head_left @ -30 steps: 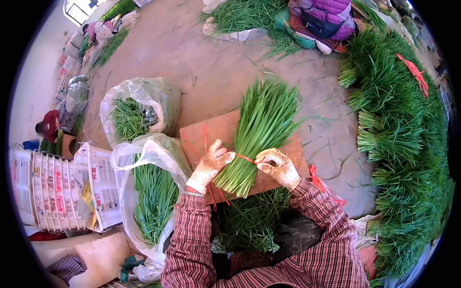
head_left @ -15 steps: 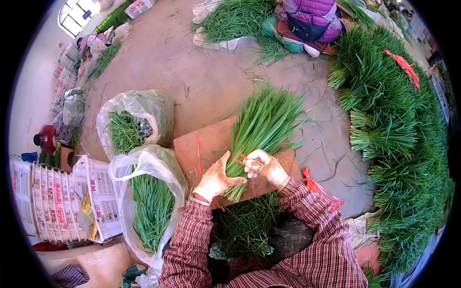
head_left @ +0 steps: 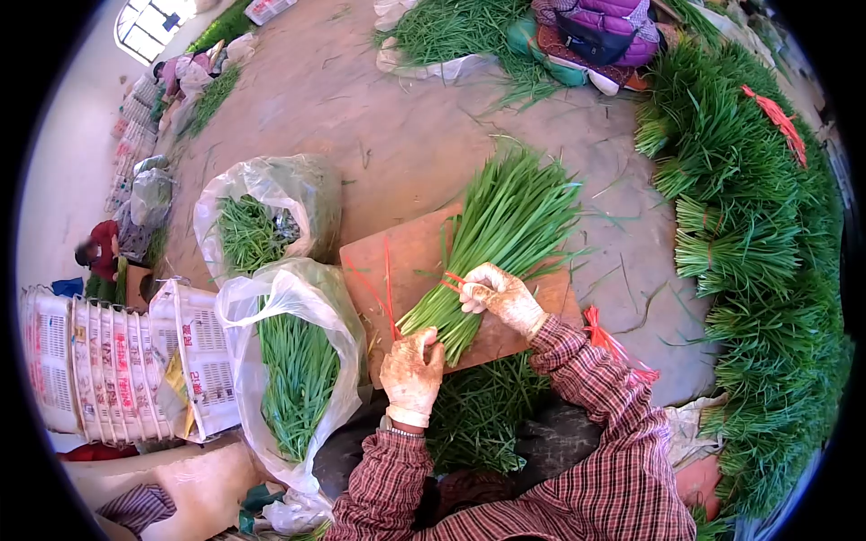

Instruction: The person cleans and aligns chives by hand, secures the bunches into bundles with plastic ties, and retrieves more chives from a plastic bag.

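A bundle of green chives (head_left: pixel 519 212) lies slantwise on a reddish-brown board (head_left: pixel 410 243), its leaf tips pointing away from me and its stem ends toward me. A red tie (head_left: pixel 452 280) crosses the stems. My right hand (head_left: pixel 503 302), in a stained whitish glove, pinches the tie at the bundle's right side. My left hand (head_left: pixel 412 377), gloved too, is closed with curled fingers just beside the stem ends; whether anything is in them is hidden. Another red strip (head_left: pixel 388 279) lies on the board left of the bundle.
Two clear plastic bags (head_left: pixel 236 311) of greens stand at left, beside stacked white crates (head_left: pixel 117 361). Chive bundles (head_left: pixel 735 239) are heaped along the right. Red ties (head_left: pixel 606 338) lie by my right forearm. A person (head_left: pixel 609 32) sits at the far side near loose greens (head_left: pixel 460 36).
My left hand has left the middle of the bundle and drawn down toward the stem ends, its fingers now curled. The red tie now lies across the stems, with my right hand still on it.
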Demonstrator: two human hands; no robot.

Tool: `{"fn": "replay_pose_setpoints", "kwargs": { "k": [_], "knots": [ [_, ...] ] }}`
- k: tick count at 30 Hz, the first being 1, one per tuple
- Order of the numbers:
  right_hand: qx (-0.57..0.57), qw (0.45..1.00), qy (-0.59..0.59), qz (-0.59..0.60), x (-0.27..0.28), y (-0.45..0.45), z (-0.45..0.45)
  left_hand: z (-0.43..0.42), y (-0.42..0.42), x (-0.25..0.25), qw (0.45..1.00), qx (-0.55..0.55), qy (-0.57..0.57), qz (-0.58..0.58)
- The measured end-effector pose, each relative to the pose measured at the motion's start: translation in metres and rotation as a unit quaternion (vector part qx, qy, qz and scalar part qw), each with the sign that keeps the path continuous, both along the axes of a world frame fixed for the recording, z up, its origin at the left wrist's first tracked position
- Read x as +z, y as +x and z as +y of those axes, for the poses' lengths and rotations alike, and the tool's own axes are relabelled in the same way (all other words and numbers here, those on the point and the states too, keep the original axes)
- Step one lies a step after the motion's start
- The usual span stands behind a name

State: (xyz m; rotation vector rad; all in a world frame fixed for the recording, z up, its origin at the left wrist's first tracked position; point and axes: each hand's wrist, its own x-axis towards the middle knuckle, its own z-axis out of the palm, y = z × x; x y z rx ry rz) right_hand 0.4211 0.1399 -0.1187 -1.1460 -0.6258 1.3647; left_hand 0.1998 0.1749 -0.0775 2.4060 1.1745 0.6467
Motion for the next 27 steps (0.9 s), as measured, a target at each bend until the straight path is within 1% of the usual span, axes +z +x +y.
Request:
{"fn": "replay_pose_setpoints", "kwargs": {
  "k": [4, 10, 12, 13, 15, 18, 19, 20, 22, 23, 24, 26, 27],
  "knots": [
    [0.006, 1.0, 0.002, 0.004, -0.004, -0.002, 0.001, -0.002, 0.006, -0.007, 0.998, -0.002, 0.056, 0.042],
    [0.014, 1.0, -0.001, 0.004, -0.005, -0.001, -0.001, 0.001, 0.004, -0.021, 0.997, -0.013, 0.073, 0.033],
    [0.013, 1.0, 0.0, 0.008, -0.005, -0.001, -0.002, 0.001, 0.0, -0.025, 0.996, -0.044, 0.075, -0.006],
    [0.014, 1.0, 0.0, 0.007, -0.004, 0.0, -0.002, -0.002, -0.002, -0.026, 0.996, -0.043, 0.075, -0.007],
    [0.006, 1.0, -0.017, 0.007, -0.004, -0.001, -0.003, -0.006, -0.006, -0.024, 0.998, -0.024, 0.043, -0.031],
    [-0.003, 1.0, -0.003, 0.011, -0.004, -0.001, -0.005, -0.006, -0.007, -0.024, 0.998, -0.024, 0.049, -0.017],
    [-0.002, 1.0, -0.002, 0.009, -0.003, 0.0, -0.007, -0.007, -0.011, -0.02, 1.0, -0.025, 0.003, -0.006],
    [0.007, 1.0, -0.009, 0.009, 0.0, 0.001, -0.009, -0.009, -0.008, -0.003, 1.0, -0.027, 0.006, -0.009],
    [0.014, 1.0, -0.016, 0.006, 0.0, 0.004, -0.015, -0.014, -0.003, 0.034, 0.994, 0.024, -0.1, -0.026],
    [0.023, 1.0, -0.008, 0.004, 0.0, 0.004, -0.02, -0.009, -0.002, 0.039, 0.997, -0.004, -0.061, -0.054],
    [0.034, 0.999, -0.001, 0.001, -0.001, 0.005, -0.025, 0.001, -0.001, 0.042, 0.998, -0.054, 0.042, 0.009],
    [0.043, 0.999, 0.0, -0.002, -0.003, 0.007, -0.032, 0.014, 0.02, 0.049, 0.993, -0.082, 0.035, 0.082],
    [0.056, 0.998, 0.0, 0.003, -0.005, 0.008, -0.036, 0.02, 0.028, 0.043, 0.993, -0.082, 0.037, 0.079]
  ]
}}
